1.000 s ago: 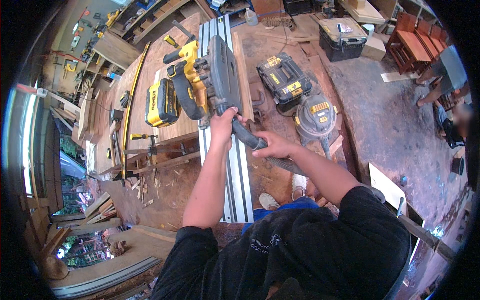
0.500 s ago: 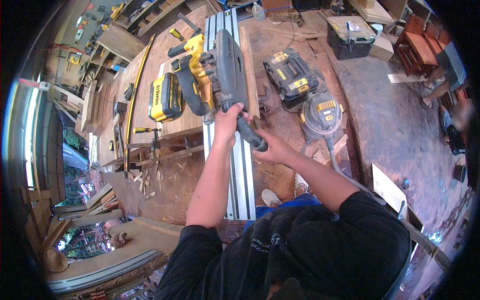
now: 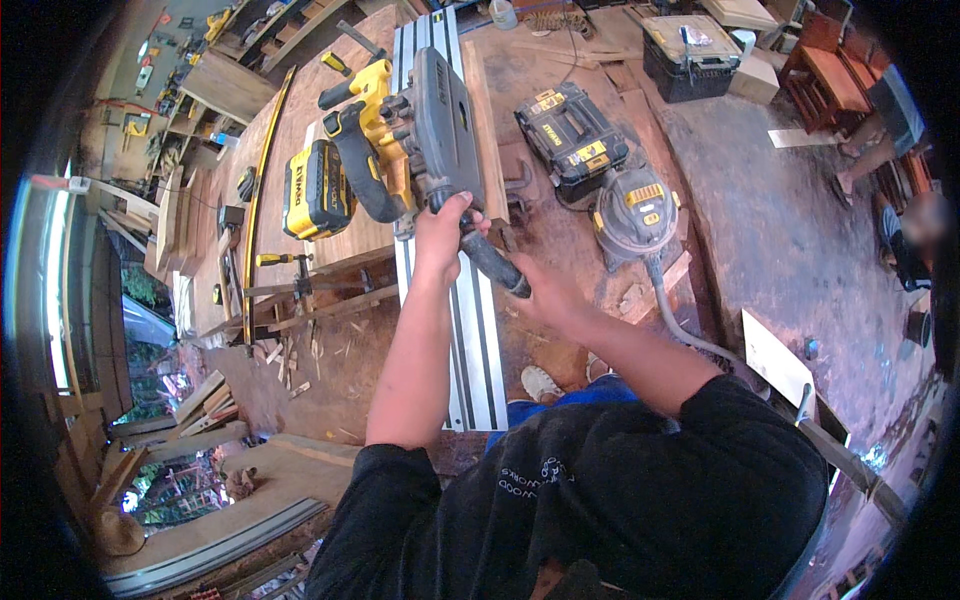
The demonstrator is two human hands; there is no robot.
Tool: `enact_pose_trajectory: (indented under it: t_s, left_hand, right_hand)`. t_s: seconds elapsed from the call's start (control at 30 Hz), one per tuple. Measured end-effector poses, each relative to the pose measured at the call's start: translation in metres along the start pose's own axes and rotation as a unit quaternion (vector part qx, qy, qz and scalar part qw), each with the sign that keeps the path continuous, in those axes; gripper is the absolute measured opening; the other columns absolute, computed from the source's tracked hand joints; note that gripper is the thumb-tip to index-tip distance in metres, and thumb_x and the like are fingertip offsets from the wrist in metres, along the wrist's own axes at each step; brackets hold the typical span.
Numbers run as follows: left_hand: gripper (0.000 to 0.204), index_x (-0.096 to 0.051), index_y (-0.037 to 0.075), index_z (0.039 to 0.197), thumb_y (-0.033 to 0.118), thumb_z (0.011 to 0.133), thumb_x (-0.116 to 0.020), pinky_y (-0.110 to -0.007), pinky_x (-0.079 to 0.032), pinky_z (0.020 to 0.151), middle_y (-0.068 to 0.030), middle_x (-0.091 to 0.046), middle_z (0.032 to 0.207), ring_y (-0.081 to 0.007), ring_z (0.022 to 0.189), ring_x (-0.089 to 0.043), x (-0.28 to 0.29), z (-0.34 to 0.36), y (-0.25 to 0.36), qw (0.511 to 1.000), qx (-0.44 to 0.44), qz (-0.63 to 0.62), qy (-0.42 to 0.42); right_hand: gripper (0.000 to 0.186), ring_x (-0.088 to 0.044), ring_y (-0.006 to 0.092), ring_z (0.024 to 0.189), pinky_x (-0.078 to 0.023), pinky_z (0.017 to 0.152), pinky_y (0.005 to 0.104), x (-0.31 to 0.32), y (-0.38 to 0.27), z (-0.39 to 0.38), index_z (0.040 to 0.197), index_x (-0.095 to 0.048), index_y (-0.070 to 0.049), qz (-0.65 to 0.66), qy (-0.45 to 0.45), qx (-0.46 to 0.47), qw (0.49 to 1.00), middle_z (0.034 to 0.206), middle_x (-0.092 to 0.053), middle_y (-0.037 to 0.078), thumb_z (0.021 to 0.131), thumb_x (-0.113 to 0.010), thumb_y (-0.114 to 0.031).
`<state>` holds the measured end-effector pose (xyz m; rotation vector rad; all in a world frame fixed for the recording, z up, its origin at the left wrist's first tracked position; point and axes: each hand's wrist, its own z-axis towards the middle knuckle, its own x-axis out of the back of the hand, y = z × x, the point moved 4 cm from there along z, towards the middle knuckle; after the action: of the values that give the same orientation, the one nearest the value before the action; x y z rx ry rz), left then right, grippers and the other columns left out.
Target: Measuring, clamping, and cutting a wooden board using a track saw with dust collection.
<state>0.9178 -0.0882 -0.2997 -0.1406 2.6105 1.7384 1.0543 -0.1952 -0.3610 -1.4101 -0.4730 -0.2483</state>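
Observation:
A yellow and black cordless track saw (image 3: 440, 130) sits on a long silver guide rail (image 3: 470, 360), its battery (image 3: 318, 190) on the left side. From the saw's near end a short black dust hose piece (image 3: 488, 262) slants down to the right. My left hand (image 3: 443, 235) is closed around the joint where this piece meets the saw's dust port, thumb on top. Lower down, my right hand (image 3: 543, 292) wraps round the piece's near end, its fingers partly hidden. Both hands keep the hose piece lined up with the port.
A plywood workbench (image 3: 350, 245) lies under the rail, with a clamp (image 3: 285, 259) at its near edge. To the right stand a black and yellow toolbox (image 3: 575, 135) and a shop vacuum (image 3: 637, 215) with a grey hose (image 3: 670, 315). Another person (image 3: 890, 120) is at the far right.
The whole view has shifted slightly, so the saw and bench appear a little further left. Both hands keep their hold on the dust hose piece.

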Motion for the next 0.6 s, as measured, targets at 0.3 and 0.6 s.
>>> enact_pose_trajectory:
  t_s: [0.3, 0.6]
  left_hand:
    - [0.019, -0.054, 0.000, 0.092, 0.017, 0.085, -0.061, -0.035, -0.054, 0.061, -0.0100, -0.060, 0.072, -0.0237, 0.067, -0.065, 0.001, 0.001, -0.002, 1.000, -0.013, 0.007, -0.018]
    - [0.015, -0.055, 0.000, 0.090, 0.013, 0.085, -0.060, -0.035, -0.054, 0.061, -0.0101, -0.059, 0.071, -0.0226, 0.065, -0.064, -0.002, -0.001, -0.002, 1.000, -0.025, -0.003, -0.007]
  right_hand:
    - [0.043, -0.062, 0.0373, 0.087, -0.049, 0.073, 0.0477, 0.010, -0.011, 0.011, 0.116, -0.046, -0.010, -0.107, 0.020, 0.011, 0.994, 0.094, -0.060, 0.018, 0.078, -0.065, -0.021]
    - [0.040, -0.063, 0.0370, 0.086, -0.049, 0.074, 0.0480, 0.016, -0.019, 0.016, 0.112, -0.048, -0.009, -0.134, -0.015, -0.034, 0.990, 0.090, -0.063, 0.019, 0.077, -0.065, -0.019]
